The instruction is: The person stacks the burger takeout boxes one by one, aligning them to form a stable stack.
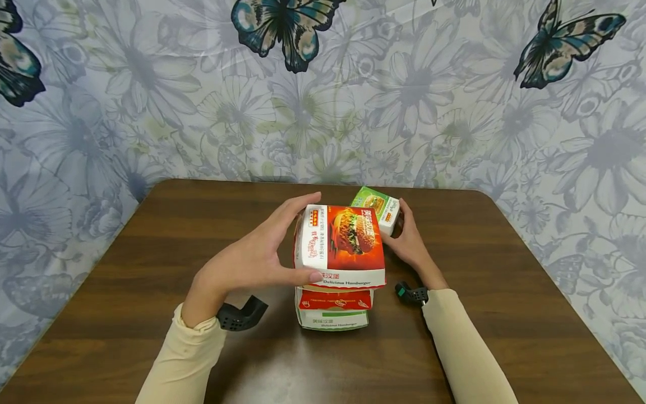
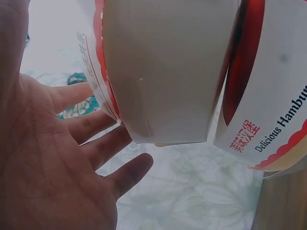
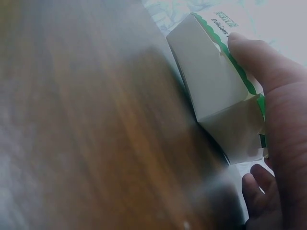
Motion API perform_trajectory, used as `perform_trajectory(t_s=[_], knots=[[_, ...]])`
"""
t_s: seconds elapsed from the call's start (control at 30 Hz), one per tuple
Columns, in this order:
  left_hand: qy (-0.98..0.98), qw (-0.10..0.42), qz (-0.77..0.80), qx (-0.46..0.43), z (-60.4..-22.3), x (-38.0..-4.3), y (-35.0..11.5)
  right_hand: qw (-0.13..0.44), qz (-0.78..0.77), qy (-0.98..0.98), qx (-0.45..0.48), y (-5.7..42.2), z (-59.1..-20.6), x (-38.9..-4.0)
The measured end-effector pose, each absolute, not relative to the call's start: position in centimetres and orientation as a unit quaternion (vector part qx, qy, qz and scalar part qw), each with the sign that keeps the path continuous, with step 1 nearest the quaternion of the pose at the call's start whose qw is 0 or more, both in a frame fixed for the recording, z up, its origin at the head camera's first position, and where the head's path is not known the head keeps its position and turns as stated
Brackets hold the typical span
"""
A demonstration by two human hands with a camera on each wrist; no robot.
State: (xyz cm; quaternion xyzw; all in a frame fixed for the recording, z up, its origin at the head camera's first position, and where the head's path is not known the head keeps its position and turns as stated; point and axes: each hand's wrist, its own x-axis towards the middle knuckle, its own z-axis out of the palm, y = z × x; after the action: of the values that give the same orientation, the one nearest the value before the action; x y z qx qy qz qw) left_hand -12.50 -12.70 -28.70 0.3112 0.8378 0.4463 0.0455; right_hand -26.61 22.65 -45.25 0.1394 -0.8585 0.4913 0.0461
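A red-and-white hamburger box [image 1: 353, 238] sits at the top of a stack. My left hand [image 1: 252, 252] spans its left side, thumb across the front face and index finger at the back edge. In the left wrist view, the other fingers [image 2: 105, 136] spread beside the box's plain side [image 2: 163, 72]. Beneath it, a red band shows above a green-and-white hamburger box [image 1: 333, 320]. Behind the stack to the right, my right hand [image 1: 411, 238] holds another green-and-white hamburger box [image 1: 388, 214]. Its thumb [image 3: 254, 55] presses the printed face; the other fingers are partly hidden.
The boxes are over a brown wooden table [image 1: 151, 241], with its far edge just behind them. A butterfly-and-flower patterned cloth [image 1: 313, 123] hangs beyond that edge. Dark wrist cameras [image 1: 242, 314] are worn on both wrists.
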Motion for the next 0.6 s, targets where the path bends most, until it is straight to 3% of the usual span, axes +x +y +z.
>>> perform_trajectory(t_s=[0.6], knots=[[0.844,0.055,0.443,0.297,-29.05,-12.43,-12.27,0.06,0.486,-0.862,0.132,22.79,-45.47,-26.43]])
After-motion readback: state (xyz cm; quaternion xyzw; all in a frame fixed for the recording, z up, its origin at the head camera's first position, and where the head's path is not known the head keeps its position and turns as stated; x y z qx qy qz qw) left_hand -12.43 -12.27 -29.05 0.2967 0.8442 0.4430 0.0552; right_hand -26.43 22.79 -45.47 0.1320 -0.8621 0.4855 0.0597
